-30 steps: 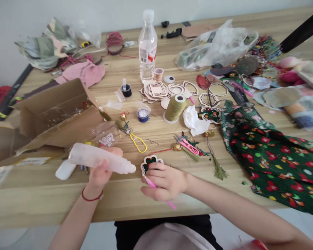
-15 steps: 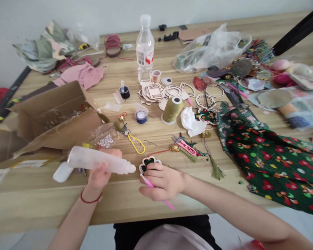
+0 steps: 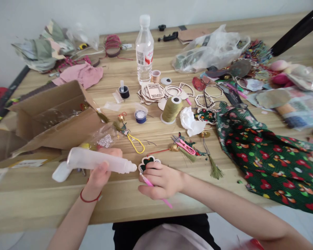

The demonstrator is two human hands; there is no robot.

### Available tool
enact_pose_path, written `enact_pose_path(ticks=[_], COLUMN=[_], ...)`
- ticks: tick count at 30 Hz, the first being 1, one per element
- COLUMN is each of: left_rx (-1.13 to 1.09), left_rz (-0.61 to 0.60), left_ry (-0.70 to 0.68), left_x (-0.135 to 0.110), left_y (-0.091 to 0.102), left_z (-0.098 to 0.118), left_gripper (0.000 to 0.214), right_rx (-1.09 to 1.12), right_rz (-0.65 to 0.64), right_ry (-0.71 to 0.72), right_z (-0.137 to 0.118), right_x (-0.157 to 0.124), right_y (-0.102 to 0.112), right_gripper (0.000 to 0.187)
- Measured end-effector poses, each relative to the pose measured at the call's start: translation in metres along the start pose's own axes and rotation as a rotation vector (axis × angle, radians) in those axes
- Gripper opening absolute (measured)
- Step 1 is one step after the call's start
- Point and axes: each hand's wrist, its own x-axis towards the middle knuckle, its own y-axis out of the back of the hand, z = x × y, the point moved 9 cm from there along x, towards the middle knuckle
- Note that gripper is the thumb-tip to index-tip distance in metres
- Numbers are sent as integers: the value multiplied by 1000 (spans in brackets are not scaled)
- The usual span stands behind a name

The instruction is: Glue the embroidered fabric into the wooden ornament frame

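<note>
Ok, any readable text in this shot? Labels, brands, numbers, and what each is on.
Water bottle label: red characters, too blurred to read.
White label on the cardboard flap: printed lines, too small to read.
Squeeze bottle in the left hand: no text shows.
Nothing else can be read.

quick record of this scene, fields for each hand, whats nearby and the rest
left hand: grips a translucent white plastic squeeze bottle
right hand: holds a scalloped wooden ornament with green-black filling and a thin pink stick
nearby: pink-handled scissors, yellow cord loop
rest: olive thread spool, green floral cloth, light wooden table
</note>
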Motion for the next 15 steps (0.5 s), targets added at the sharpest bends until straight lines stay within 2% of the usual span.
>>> enact_pose_path(ticks=[7, 15], left_rx=[2, 11], left_rz=[-12, -9], left_ry=[-37, -63], left_x=[1, 1], left_y=[-2, -2], left_z=[5, 6], left_gripper=[52, 52], right_rx=[1, -2], right_rz=[46, -15], right_ry=[-14, -2], right_z=[1, -1], right_x=[1, -4], right_y=[5, -4], right_gripper=[10, 9])
